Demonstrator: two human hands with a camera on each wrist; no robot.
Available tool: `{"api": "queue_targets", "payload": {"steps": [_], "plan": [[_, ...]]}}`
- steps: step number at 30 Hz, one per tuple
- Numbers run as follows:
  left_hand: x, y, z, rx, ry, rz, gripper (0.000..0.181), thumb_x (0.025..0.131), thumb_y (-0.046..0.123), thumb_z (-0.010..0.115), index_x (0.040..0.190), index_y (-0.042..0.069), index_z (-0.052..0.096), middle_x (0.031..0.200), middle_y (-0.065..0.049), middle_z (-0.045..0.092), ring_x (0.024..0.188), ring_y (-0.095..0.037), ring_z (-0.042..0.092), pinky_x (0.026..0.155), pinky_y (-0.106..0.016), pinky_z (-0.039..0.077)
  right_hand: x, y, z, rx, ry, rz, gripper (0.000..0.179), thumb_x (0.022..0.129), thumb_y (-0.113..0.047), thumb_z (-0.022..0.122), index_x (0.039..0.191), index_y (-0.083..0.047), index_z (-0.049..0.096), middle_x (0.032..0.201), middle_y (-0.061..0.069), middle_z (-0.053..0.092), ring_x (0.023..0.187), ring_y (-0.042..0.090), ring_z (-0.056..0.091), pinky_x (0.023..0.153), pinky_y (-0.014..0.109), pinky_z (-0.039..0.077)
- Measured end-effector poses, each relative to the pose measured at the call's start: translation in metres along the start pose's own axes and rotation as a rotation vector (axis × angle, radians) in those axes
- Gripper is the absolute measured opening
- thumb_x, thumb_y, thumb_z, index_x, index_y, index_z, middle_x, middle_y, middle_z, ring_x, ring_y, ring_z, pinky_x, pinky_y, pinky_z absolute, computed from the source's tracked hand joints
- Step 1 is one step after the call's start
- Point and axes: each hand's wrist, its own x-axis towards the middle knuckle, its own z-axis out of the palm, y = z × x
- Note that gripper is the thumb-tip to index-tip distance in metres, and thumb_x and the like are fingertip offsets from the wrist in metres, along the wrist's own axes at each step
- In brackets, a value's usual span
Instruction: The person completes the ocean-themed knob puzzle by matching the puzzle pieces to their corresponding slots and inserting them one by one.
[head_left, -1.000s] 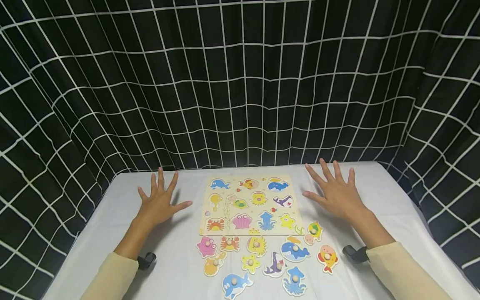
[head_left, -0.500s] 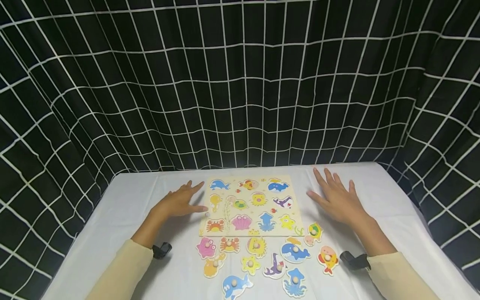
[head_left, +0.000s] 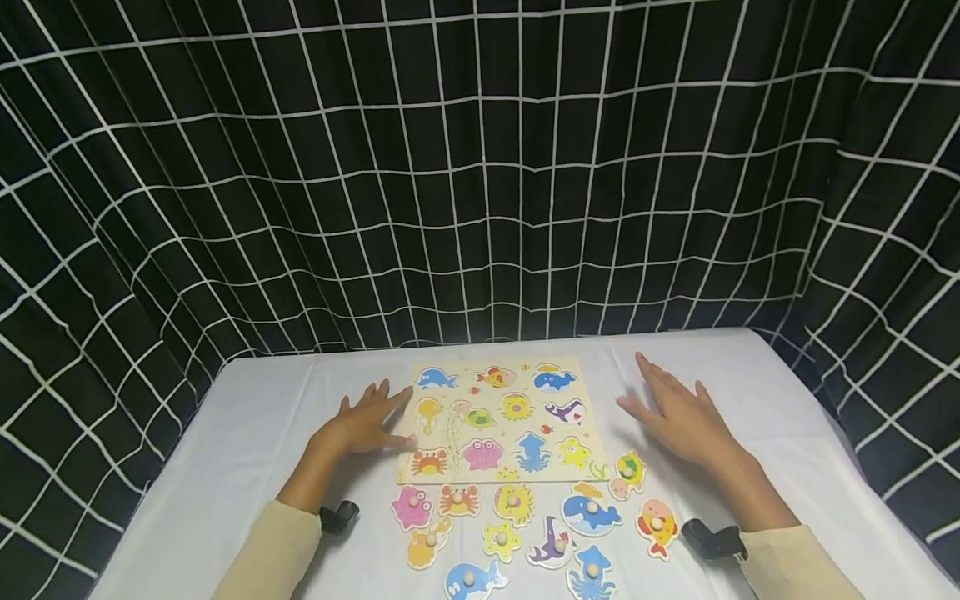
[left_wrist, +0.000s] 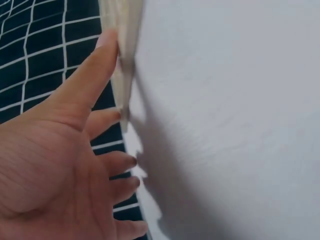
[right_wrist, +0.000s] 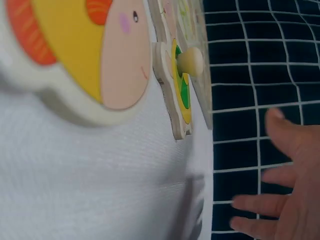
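A black, white-gridded curtain [head_left: 506, 196], apparently fabric, hangs behind and beside a white-covered table [head_left: 262, 417].

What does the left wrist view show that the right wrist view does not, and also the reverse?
Only the left wrist view shows the left hand. Only the right wrist view shows the right hand, the turtle piece with its knob, and part of the fish piece. Both show part of the board, the white cloth and the dark grid-lined curtain.

Cream board [head_left: 498, 429], white-gridded black backdrop [head_left: 465, 196]
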Motion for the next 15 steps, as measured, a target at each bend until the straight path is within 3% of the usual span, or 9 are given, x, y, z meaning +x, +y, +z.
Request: {"api": "queue_targets", "payload": {"steps": [3,7,11,15], "plan": [[0.001,-0.003,0.007,-0.015,-0.004,0.002,0.098,0.085,0.058,0.074,0.161,0.016,0.029,0.165,-0.028,0.014,0.153,-0.048,0.008,0.114,-0.075,0.003,-0.002,0.001,0.000,0.018,0.005,-0.011,0.080,0.100,-0.057,0.054,0.154,0.000,0.039,0.149,0.031,0.046,0.137,0.052,0.042,0.112,0.071,0.025],[0.003,-0.007,0.014,-0.042,-0.005,0.003,0.099,0.085,0.061,0.073,0.162,0.018,0.027,0.166,-0.026,0.011,0.153,-0.046,0.006,0.111,-0.079,0.003,-0.004,0.002,-0.001,0.064,0.028,-0.054,0.053,0.098,-0.040,0.067,0.133,-0.001,0.065,0.130,0.026,0.064,0.123,0.050,0.056,0.099,0.066,0.043],[0.002,-0.010,0.017,-0.053,0.007,-0.001,0.097,0.085,0.062,0.072,0.162,0.021,0.028,0.167,-0.024,0.012,0.154,-0.045,0.007,0.111,-0.079,0.004,-0.006,0.002,-0.004,0.124,0.015,-0.115,0.030,0.093,-0.025,0.075,0.116,-0.005,0.075,0.111,0.015,0.075,0.109,0.040,0.067,0.095,0.060,0.049],[0.001,-0.013,0.017,-0.049,0.017,-0.004,0.095,0.086,0.063,0.070,0.162,0.024,0.029,0.168,-0.021,0.012,0.154,-0.044,0.007,0.111,-0.079,0.004,-0.008,-0.001,-0.008,0.181,-0.098,-0.143,0.010,0.088,-0.014,0.079,0.098,-0.012,0.079,0.091,0.000,0.075,0.087,0.023,0.067,0.081,0.046,0.054]]}}
